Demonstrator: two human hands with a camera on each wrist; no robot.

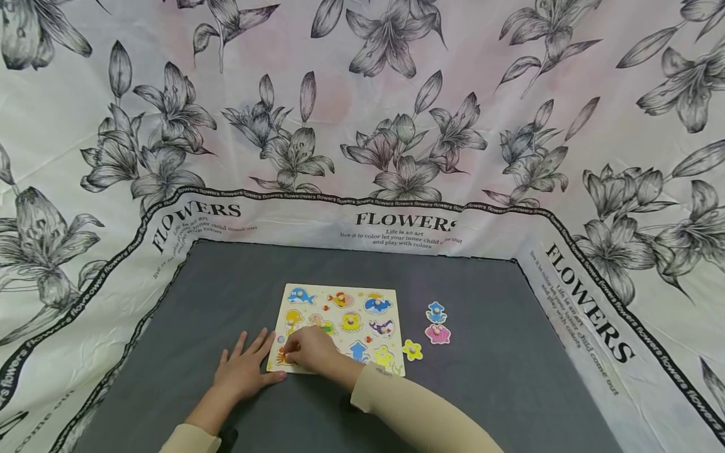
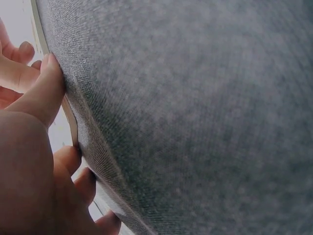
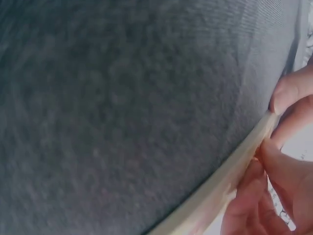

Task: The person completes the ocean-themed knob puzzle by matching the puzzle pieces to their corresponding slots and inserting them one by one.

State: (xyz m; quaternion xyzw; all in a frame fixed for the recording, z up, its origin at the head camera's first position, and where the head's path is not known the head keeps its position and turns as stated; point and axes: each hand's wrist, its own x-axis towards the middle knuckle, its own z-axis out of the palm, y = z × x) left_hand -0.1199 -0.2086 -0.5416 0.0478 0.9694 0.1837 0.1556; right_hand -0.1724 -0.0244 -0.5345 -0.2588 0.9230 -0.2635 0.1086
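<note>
A cream peg puzzle board point(image 1: 320, 291) with sea-animal shapes lies on the grey cloth. My left hand point(image 1: 243, 371) rests with spread fingers at its left edge, the thumb by the lower left corner. In the left wrist view the thumb point(image 2: 46, 90) lies against the board's edge. Over the lower left part of the board, my right hand point(image 1: 311, 349) pinches a small orange crab-like puzzle piece point(image 1: 281, 357), partly hidden by the fingers. The right wrist view shows thumb and finger point(image 3: 252, 183) pressed together close over the board's edge.
To the right of the board lie a yellow star piece point(image 1: 412, 350), a pink piece point(image 1: 437, 334) and a blue piece point(image 1: 436, 313). Grey cloth point(image 1: 498, 377) covers the table. A white flower-printed curtain point(image 1: 317, 220) borders it at the back and sides.
</note>
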